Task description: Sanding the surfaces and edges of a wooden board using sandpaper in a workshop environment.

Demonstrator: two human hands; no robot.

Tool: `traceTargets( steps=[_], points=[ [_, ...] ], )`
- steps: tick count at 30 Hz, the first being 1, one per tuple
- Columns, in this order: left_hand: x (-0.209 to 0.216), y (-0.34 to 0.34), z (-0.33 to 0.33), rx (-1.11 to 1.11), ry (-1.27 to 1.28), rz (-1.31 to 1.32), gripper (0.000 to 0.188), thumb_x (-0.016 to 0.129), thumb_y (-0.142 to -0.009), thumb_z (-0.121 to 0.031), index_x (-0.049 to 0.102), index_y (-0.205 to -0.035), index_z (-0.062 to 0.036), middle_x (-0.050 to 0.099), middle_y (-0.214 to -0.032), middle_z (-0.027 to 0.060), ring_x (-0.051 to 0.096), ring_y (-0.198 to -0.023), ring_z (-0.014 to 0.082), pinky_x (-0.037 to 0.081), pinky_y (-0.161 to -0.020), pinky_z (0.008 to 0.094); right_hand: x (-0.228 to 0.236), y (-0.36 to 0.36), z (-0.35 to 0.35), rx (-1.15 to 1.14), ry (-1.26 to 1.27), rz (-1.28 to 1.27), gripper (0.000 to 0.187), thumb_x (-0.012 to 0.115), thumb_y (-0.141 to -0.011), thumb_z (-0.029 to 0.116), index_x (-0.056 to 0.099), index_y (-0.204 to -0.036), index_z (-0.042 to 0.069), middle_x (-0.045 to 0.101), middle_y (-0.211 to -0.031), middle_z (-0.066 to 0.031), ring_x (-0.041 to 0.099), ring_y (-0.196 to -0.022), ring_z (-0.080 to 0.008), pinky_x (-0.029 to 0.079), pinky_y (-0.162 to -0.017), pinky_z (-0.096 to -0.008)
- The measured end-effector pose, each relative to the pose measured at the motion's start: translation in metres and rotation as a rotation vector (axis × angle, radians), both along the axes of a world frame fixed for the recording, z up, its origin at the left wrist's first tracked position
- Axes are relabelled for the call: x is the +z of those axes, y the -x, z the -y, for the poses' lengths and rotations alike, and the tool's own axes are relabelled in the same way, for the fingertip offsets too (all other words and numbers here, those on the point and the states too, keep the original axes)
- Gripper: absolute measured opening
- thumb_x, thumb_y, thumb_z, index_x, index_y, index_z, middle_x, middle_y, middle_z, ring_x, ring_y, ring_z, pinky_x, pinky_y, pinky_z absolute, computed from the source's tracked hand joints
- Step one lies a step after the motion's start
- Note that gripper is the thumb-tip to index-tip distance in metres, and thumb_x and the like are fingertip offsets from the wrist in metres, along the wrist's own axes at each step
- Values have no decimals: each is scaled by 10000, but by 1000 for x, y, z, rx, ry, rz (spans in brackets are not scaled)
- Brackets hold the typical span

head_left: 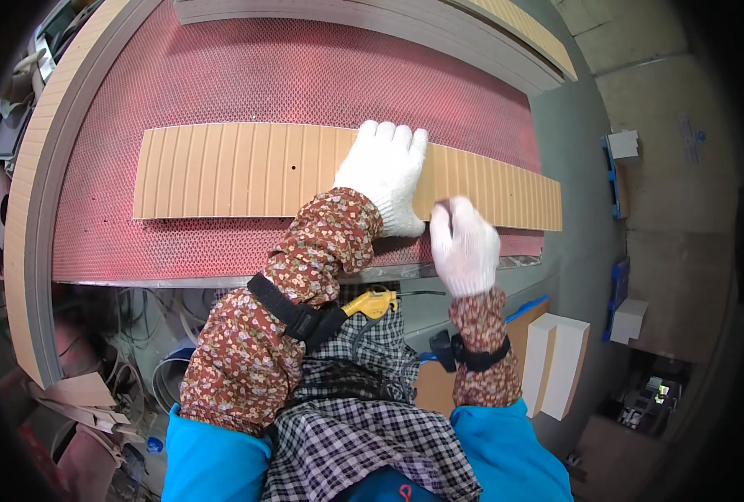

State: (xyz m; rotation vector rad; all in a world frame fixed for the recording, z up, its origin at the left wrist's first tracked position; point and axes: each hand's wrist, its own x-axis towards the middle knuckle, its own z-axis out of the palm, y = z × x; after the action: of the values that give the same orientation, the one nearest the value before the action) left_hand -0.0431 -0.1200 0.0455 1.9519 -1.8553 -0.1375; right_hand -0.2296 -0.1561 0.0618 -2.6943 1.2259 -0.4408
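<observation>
A long tan board point(238, 171) with crosswise grooves and a small dark hole lies across a red, mesh-patterned work surface point(288, 79). My left hand point(382, 171), in a white knitted glove, rests flat across the board's middle, fingers stretched out to its far edge. At the near edge, just right of it, my right hand point(466, 247) is closed in a pinch, also white-gloved. What sits between its fingers, if anything, is hidden; a slight brownish patch shows at the fingertips. A yellow air blow gun point(372, 303) with a thin nozzle hangs below the table edge, between my forearms.
Stacked grooved boards point(380, 33) lie along the far side. More boards point(41, 192) stand along the left edge. Scraps point(87, 402) and hoses point(133, 335) clutter the lower left. White-topped blocks point(560, 360) stand at right, with a dark machine point(652, 402) beyond.
</observation>
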Motion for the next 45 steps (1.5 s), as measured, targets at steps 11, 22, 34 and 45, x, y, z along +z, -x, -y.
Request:
traceTargets(
  steps=[11, 22, 34, 45],
  points=[
    [0, 2, 3, -13, -27, -3, 1074, 890, -629, -536, 511, -1425, 79, 613, -1213, 178, 589, -1195, 334, 413, -1112, 460, 0, -29, 51, 41, -21, -9, 296, 570, -1052, 281, 702, -1079, 17, 754, -882, -236, 759, -815, -405, 603, -779, -507],
    [4, -2, -1, -20, -54, 18, 1117, 893, -631, -542, 491, -1468, 79, 617, -1260, 192, 583, -1240, 335, 393, -1144, 473, 9, -55, 58, -70, -38, -162, 331, 547, -1059, 325, 688, -1052, 26, 758, -954, -245, 752, -912, -434, 585, -852, -543],
    [2, -28, -40, 109, -14, 90, 1138, 857, -623, -556, 471, -1478, 88, 601, -1324, 215, 553, -1323, 377, 308, -1228, 536, -5, 20, -27, -77, -61, 74, 193, 691, -1001, 222, 635, -934, 49, 707, -849, -211, 711, -770, -431, 560, -674, -519],
    [7, -31, -42, 100, -49, 55, 1159, 851, -617, -574, 468, -1486, 89, 593, -1336, 230, 548, -1323, 385, 317, -1225, 546, -6, 5, -27, -29, -49, 127, 160, 691, -1004, 208, 659, -967, 56, 723, -871, -197, 717, -770, -424, 569, -678, -500]
  ],
)
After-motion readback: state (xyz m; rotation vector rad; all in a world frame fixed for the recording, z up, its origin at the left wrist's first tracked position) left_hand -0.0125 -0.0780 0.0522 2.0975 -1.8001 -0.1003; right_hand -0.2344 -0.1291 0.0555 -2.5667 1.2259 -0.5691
